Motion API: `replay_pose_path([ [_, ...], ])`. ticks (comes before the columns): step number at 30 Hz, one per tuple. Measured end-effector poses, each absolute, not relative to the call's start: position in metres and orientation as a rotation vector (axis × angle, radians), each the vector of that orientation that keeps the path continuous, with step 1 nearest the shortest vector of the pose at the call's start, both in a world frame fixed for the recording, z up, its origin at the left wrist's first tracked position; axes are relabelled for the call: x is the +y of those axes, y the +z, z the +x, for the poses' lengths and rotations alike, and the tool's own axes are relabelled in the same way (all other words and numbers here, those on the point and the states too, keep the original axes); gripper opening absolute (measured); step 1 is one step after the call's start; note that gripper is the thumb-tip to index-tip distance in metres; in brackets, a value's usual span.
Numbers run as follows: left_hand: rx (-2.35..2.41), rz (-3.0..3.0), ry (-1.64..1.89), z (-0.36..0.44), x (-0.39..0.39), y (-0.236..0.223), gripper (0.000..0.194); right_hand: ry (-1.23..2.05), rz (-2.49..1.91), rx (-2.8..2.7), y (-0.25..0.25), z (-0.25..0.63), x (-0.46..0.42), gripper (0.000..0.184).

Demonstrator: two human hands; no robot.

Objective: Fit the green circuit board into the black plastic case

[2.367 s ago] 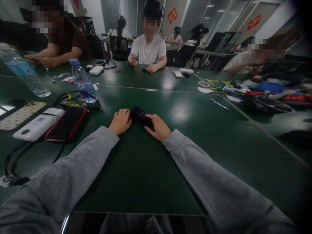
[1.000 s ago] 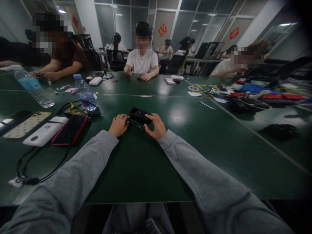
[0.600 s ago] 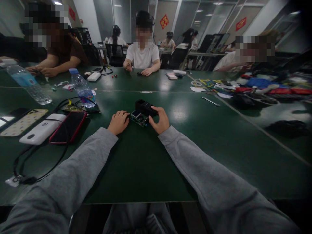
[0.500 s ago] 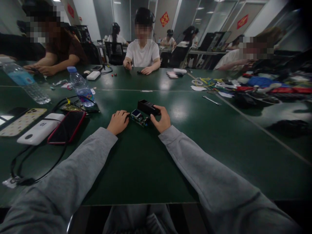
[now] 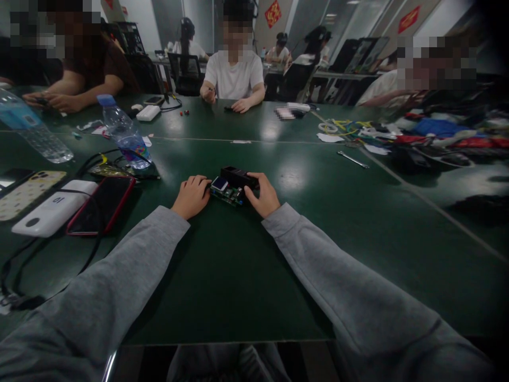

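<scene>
A small green circuit board with a little square screen lies on the table in front of me. Right behind it, close against it, is a black rectangular case. My left hand rests on the table at the board's left end, its fingers bent and the thumb and index closed at that edge; the fingertips are partly hidden. At the other side my right hand has its fingers round the right end of the case, and its thumb is by the board's right end.
To the left lie a red-edged phone, a white power bank, a patterned phone and black cables. Two plastic bottles, one blue-capped, stand behind. A wrench lies right, before a cable pile. Other people sit opposite.
The board and the black case now sit closer together, the board turned slightly. Both hands stay at their ends. The whole view has tilted down a little.
</scene>
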State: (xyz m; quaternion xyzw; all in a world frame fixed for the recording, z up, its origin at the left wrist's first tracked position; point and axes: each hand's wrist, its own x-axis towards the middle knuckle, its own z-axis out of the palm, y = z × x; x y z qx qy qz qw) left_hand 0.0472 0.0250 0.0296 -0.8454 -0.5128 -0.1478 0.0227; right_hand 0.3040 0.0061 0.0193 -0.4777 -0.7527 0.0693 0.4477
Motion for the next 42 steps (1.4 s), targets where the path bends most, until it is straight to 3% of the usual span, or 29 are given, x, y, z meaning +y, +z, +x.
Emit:
replay_pose_path([
  [42,-1.604,-2.609,-0.462,0.0484,0.0242,0.0305,0.037,0.173,-1.19,-1.886,0.0201,0.3031,0.0062,0.037],
])
